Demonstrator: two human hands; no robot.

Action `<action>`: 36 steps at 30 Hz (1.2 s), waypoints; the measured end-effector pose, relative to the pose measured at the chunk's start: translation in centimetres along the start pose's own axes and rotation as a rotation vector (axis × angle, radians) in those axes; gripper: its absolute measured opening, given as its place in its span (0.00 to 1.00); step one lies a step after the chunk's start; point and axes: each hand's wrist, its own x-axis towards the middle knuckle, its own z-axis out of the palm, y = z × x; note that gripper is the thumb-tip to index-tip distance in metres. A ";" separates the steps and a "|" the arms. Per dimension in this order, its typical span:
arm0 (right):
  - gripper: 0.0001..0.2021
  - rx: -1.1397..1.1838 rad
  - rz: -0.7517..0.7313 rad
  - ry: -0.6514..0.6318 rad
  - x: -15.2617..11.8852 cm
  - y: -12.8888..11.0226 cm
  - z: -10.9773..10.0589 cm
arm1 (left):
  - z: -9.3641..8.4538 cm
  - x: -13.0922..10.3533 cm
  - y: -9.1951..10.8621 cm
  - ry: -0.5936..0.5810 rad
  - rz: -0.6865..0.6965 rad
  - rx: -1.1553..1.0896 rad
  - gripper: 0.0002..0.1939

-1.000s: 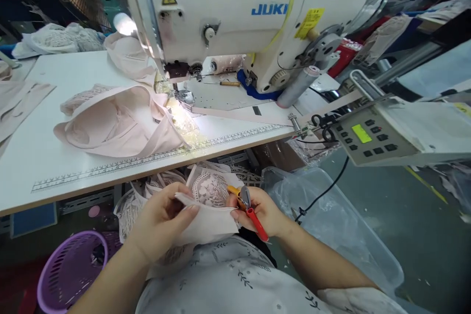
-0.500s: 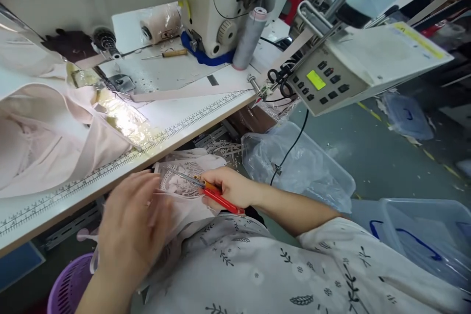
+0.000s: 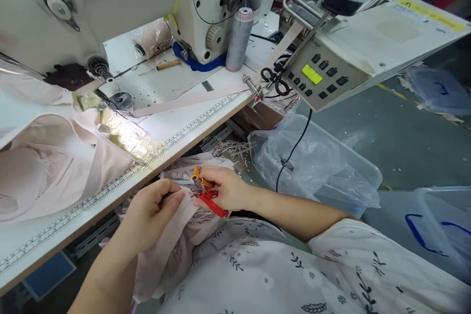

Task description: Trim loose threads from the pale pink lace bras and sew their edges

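Note:
In front of my lap, my left hand point(image 3: 152, 213) pinches the edge of a pale pink lace garment point(image 3: 167, 260) between thumb and fingers. My right hand point(image 3: 228, 189) is closed around scissors point(image 3: 209, 198) with red and orange handles. The handles are spread, and the blades point left, right at the fabric edge beside my left fingertips. Cloth and fingers partly cover the blades. More of the garment hangs down over my lap, below the table edge.
A sewing machine point(image 3: 125, 0) stands on the white table with a printed ruler edge point(image 3: 176, 142). Another pale pink garment point(image 3: 47, 167) lies at left. A grey thread cone point(image 3: 239, 41), an awl point(image 3: 168, 65) and a control box point(image 3: 331, 68) are farther back. A clear plastic bin point(image 3: 316, 157) sits below right.
My left hand, blurred and loose before, has closed on the garment's edge and lifted it. The scissors' handles have spread apart, with the blades now at the cloth. The view has shifted slightly.

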 end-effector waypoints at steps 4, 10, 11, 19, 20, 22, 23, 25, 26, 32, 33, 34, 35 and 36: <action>0.17 0.137 0.089 -0.028 -0.3 -0.3 1.4 | -1.3 -0.6 0.5 0.025 -0.105 -0.075 0.11; 0.08 0.568 0.188 -0.248 -0.8 -5.1 0.2 | -3.4 -2.8 4.1 -0.008 -0.230 -0.384 0.13; 0.08 0.572 0.183 -0.280 -0.9 -5.7 -0.2 | -3.2 -3.1 4.5 -0.012 -0.243 -0.463 0.13; 0.15 0.025 0.221 -0.164 -0.8 -3.7 -2.3 | 2.5 -1.8 2.2 0.198 -0.163 -0.464 0.12; 0.16 0.001 0.215 -0.137 -0.8 -3.4 -2.4 | 2.9 -1.6 2.2 0.214 -0.136 -0.400 0.12; 0.17 -0.007 0.207 -0.105 -0.6 -3.2 -2.5 | 3.1 -1.3 2.4 0.227 -0.095 -0.305 0.11; 0.17 -0.010 0.204 -0.095 -0.6 -3.1 -2.4 | 3.1 -1.2 2.6 0.230 -0.077 -0.271 0.11; 0.17 -0.019 0.202 -0.075 -0.4 -3.1 -2.1 | 2.9 -1.1 2.8 0.230 -0.042 -0.218 0.11; 0.17 -0.020 0.202 -0.066 -0.3 -3.1 -1.9 | 2.7 -1.1 2.8 0.222 -0.027 -0.196 0.11; 0.10 0.106 0.245 -0.009 -0.1 -2.9 -1.1 | 0.2 -1.5 1.3 -0.053 -0.027 0.008 0.14; 0.09 0.137 0.263 -0.012 0.0 -2.8 -1.1 | -0.5 -1.7 1.0 -0.106 -0.031 0.041 0.15; 0.09 0.165 0.279 -0.018 0.0 -2.8 -1.2 | -1.2 -1.8 0.6 -0.145 -0.037 0.060 0.15; 0.09 0.190 0.291 -0.024 0.0 -2.7 -1.2 | -1.8 -2.0 0.3 -0.173 -0.046 0.063 0.15; 0.09 0.208 0.297 -0.026 0.0 -2.7 -1.2 | -2.3 -2.3 0.1 -0.194 -0.063 0.052 0.16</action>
